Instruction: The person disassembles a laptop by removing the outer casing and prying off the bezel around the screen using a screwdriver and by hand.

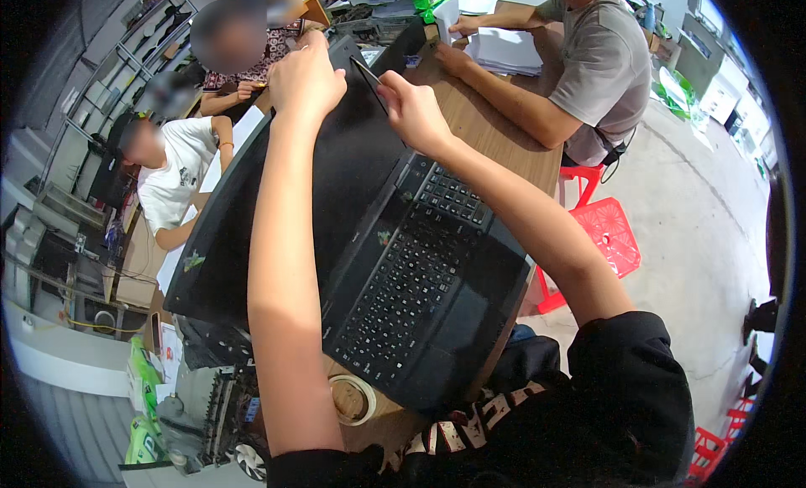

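Observation:
A large black laptop (395,295) lies open and slanted on the wooden table, its keyboard towards me and its dark screen (336,165) to the left. My left hand (306,78) is closed at the screen's far corner, with its fingertips partly hidden. Close to its right, my right hand (413,110) pinches a thin dark strip (366,72) with a pale edge, which reaches to the screen's far border. Whether this is a tool or a piece of the screen's frame, I cannot tell. My left forearm crosses in front of the screen.
A round tape roll (351,400) lies by the laptop's near corner. Across the wooden table (495,110), a person in grey (600,64) handles papers. Two other people sit to the left. A red stool (609,236) stands at right, and electronic parts (227,412) lie at lower left.

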`<state>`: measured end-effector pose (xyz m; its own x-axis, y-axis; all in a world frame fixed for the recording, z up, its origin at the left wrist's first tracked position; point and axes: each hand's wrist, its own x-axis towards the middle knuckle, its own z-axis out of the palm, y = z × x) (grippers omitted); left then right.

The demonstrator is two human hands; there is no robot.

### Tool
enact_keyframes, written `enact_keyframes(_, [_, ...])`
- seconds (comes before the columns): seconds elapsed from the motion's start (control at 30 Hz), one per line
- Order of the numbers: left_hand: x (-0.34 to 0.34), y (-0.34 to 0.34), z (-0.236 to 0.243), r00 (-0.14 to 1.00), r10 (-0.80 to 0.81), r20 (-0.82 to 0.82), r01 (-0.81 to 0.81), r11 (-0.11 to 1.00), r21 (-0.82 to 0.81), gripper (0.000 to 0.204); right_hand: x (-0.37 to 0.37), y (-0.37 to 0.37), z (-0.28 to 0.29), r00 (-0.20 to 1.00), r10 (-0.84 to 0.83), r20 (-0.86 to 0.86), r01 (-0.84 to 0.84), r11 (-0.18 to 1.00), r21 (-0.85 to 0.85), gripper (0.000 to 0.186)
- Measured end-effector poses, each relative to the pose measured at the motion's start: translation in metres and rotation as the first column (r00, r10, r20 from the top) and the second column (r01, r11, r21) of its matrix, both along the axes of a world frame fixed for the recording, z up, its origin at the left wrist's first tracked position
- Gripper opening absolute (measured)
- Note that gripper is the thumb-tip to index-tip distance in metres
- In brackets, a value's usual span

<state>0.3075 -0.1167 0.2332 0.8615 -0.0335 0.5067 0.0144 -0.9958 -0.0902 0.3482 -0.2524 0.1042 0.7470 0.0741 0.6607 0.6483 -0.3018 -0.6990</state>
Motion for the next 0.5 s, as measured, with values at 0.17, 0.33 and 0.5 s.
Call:
enact_keyframes(0.17, [-0.006,0.0,-0.005,0.994,-0.089,0.07,0.093,0.994,-0.051,0.045,0.021,-0.006,-0.008,0.989,0.037,0.143,-0.026,0.997,-0.078,0.01])
enact_keyframes(0.33, [-0.003,0.0,-0.004,0.995,-0.061,0.078,0.068,0.994,-0.084,0.043,0.033,-0.016,-0.003,0.961,0.164,0.224,-0.153,0.986,-0.069,0.011])
enact_keyframes(0.5, [0.002,0.002,0.002,1.0,-0.01,-0.008,0.009,0.995,-0.098,0.041,-0.002,-0.003,0.011,0.945,0.245,-0.215,-0.22,0.966,0.134,0.02])
